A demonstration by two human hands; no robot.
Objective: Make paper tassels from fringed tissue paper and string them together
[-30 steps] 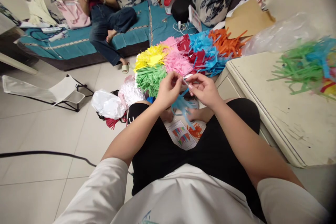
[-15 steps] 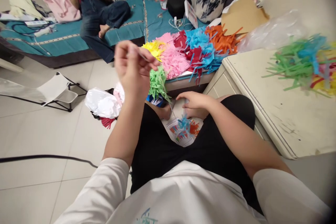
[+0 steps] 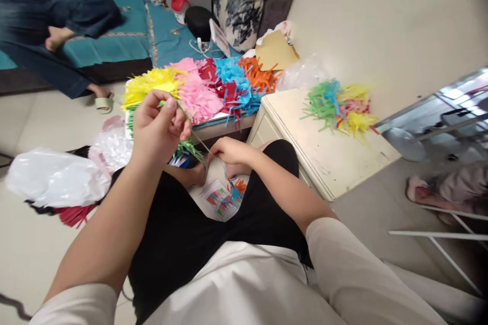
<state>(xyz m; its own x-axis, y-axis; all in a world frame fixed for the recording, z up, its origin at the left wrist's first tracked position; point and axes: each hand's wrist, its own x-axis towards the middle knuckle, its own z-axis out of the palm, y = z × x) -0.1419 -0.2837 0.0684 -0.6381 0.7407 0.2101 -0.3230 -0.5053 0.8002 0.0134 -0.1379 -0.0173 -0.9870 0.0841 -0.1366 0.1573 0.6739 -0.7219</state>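
Observation:
My left hand [image 3: 160, 127] is raised in front of me, its fingers pinched on a thin pale string [image 3: 198, 141] that runs down to my right hand [image 3: 229, 151]. My right hand rests low by my knee, fingers closed on the string's lower end. A small blue fringed paper piece [image 3: 234, 194] hangs below it, over a printed sheet [image 3: 219, 198] on the floor. Behind my hands lie piles of fringed paper: yellow [image 3: 150, 82], pink [image 3: 194, 94], red [image 3: 224, 92], blue [image 3: 238, 84] and orange [image 3: 259, 76].
A cream cabinet [image 3: 328, 157] at my right carries a mixed heap of paper fringes [image 3: 337, 106]. White plastic bags [image 3: 57, 177] lie on the floor at left. Another person's legs [image 3: 49, 35] rest on a teal sofa [image 3: 110, 43]. A fan [image 3: 412, 144] stands at far right.
My head has turned right, bringing the fan into view. My left hand came down and closer to my right, both staying on the string.

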